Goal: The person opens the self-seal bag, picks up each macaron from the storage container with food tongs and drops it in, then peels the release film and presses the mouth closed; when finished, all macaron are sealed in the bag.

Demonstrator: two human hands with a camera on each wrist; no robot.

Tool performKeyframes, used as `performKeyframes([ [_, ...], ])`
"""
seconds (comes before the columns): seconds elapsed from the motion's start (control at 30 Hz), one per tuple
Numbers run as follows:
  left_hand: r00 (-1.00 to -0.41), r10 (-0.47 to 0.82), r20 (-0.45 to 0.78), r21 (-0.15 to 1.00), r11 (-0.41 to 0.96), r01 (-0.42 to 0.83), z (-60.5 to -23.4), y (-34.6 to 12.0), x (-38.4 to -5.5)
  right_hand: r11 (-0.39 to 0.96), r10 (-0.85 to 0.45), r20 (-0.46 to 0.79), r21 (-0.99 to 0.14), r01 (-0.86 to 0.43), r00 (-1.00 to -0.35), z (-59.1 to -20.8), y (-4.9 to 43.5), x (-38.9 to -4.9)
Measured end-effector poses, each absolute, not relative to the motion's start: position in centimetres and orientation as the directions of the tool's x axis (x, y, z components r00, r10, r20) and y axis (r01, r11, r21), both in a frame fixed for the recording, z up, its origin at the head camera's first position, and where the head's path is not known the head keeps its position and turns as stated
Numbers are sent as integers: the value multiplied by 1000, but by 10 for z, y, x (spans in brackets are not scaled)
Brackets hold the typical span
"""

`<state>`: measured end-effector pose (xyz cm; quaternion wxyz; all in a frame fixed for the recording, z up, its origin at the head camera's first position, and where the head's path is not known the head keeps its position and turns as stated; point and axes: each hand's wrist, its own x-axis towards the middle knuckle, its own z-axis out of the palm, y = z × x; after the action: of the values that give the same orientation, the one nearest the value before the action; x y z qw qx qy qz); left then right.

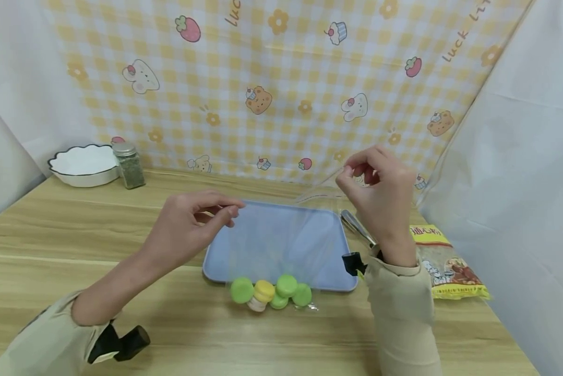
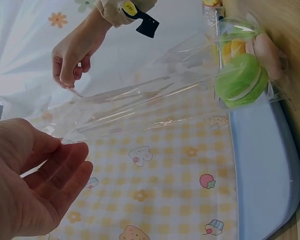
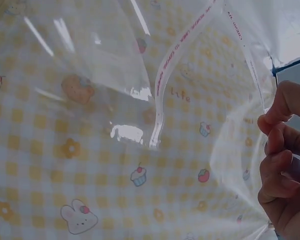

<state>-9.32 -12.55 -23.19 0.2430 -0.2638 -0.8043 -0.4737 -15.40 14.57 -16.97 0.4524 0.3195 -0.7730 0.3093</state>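
Note:
A clear plastic bag (image 1: 272, 245) hangs between the hands, with several macarons (image 1: 287, 285) in its bottom, green, yellow and pale. Thumb and fingers of my left hand (image 1: 194, 219) pinch the upper left edge of the bag. My right hand (image 1: 380, 183), raised higher, pinches a thin strip. In the right wrist view this printed strip (image 3: 247, 60) runs from the fingertips up to the top of the frame, where it meets a band with red lettering (image 3: 165, 75) along the bag's mouth. Behind the bag lies a blue tray (image 1: 220, 250).
At the back left stand a white scalloped dish (image 1: 86, 180) and a jar of dried herbs (image 1: 131, 169). To the right are a metal utensil (image 1: 356, 224), partly hidden by the right arm, and a yellow food packet (image 1: 450, 266). A checked cloth (image 1: 281, 141) hangs behind the table.

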Motion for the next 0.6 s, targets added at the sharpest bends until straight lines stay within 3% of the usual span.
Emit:
performKeyframes([
  [0.13, -750, 189, 634, 634, 429, 644, -232, -126, -94, 628, -154, 900, -229, -743, -408, -168, 153, -157],
  [0.43, -767, 172, 618, 640, 457, 618, -231, -127, -94, 643, -110, 915, -232, -730, -388, -165, 167, -165],
  [0.6, -765, 175, 620, 636, 458, 620, -231, -127, -94, 656, -53, 904, -288, -697, -423, -165, 174, -168],
])
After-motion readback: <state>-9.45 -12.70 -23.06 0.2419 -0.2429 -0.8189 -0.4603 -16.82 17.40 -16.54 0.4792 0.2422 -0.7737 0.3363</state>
